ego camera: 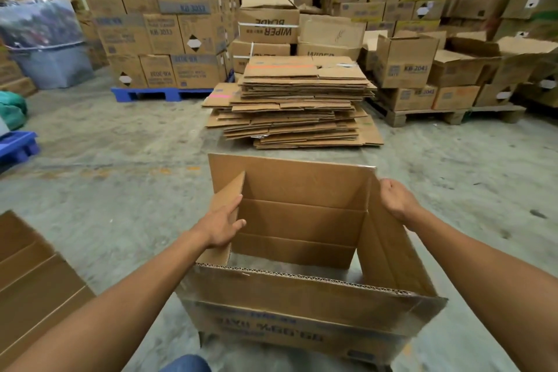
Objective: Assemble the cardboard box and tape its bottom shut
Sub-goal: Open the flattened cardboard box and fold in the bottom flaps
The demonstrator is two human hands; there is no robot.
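An opened-up cardboard box (302, 220) stands on the concrete floor right in front of me, its flaps spread and the floor showing through its open inside. My left hand (225, 225) grips the left side flap, thumb inside and fingers on the outer face. My right hand (397, 199) holds the top edge of the right side flap. No tape or tape dispenser is in view.
A pile of flattened cartons (299, 103) lies just beyond the box. Stacked cartons on a blue pallet (157, 93) and a wooden pallet (453, 115) line the back. Another cardboard piece (33, 275) lies at my lower left. A wrapped grey bin (51, 66) stands far left.
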